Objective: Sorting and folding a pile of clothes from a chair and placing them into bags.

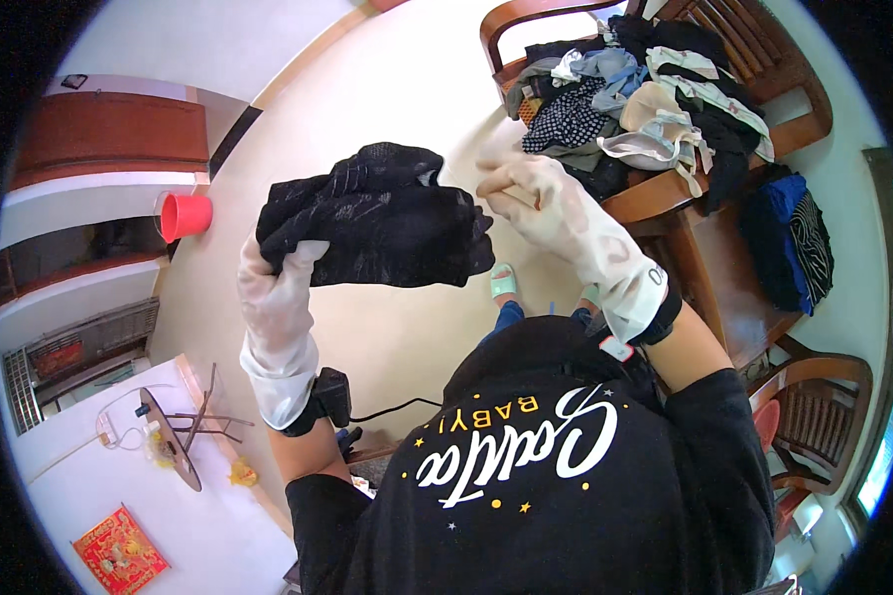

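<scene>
Okay, holding black folded cloth (382,228) before torso (556,436), long axis crosswise, uneven end pointing right. Clamping left end in gloved left hand (274,283). Slanting gloved right hand (556,208) inward, up-left, apart from left hand, with bent fingers beside cloth's uneven end; cannot tell whether touching.

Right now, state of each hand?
White-gloved left hand: closed on folded black fabric.
White-gloved right hand: half-curled beside the fabric's edge; grip cannot be told.

Floor (367,99) ahead gives room; chair (655,201) obstructs right.
</scene>
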`<action>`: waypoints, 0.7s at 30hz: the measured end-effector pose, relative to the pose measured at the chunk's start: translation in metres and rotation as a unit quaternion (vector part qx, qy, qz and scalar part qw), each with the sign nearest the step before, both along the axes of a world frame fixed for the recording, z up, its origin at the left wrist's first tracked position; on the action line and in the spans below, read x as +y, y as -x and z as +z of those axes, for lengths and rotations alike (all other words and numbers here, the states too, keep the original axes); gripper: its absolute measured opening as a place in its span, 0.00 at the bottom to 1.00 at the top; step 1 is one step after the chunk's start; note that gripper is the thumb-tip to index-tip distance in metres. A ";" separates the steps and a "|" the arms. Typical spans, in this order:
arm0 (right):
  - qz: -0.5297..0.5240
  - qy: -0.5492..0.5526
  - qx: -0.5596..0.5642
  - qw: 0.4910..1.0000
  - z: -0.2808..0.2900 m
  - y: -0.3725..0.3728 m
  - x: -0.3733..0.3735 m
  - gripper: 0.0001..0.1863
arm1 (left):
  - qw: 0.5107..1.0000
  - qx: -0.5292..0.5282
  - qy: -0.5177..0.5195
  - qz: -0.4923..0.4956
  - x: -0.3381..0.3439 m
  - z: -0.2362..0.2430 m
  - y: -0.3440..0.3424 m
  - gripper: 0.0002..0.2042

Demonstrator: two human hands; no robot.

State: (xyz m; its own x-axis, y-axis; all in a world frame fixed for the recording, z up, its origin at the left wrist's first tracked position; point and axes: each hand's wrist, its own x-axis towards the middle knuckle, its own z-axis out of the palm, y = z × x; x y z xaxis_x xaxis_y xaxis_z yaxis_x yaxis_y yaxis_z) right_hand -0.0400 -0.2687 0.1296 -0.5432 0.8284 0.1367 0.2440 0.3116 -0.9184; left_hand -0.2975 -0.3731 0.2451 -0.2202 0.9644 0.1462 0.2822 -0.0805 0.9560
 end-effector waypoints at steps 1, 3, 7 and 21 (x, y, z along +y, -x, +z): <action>0.004 0.000 0.002 1.000 0.007 0.002 -0.004 0.15 | 1.000 -0.003 -0.002 -0.002 -0.002 0.004 -0.002 0.13; -0.002 -0.063 -0.054 0.997 0.023 0.011 -0.012 0.31 | 1.000 -0.011 -0.004 -0.007 0.000 0.005 -0.005 0.13; 0.067 -0.038 -0.040 0.996 0.014 0.034 -0.016 0.54 | 0.999 0.018 -0.015 -0.023 0.006 0.003 -0.009 0.12; 0.079 0.041 -0.141 0.986 0.050 0.019 0.040 0.22 | 0.997 0.079 -0.008 0.003 0.012 0.018 0.025 0.14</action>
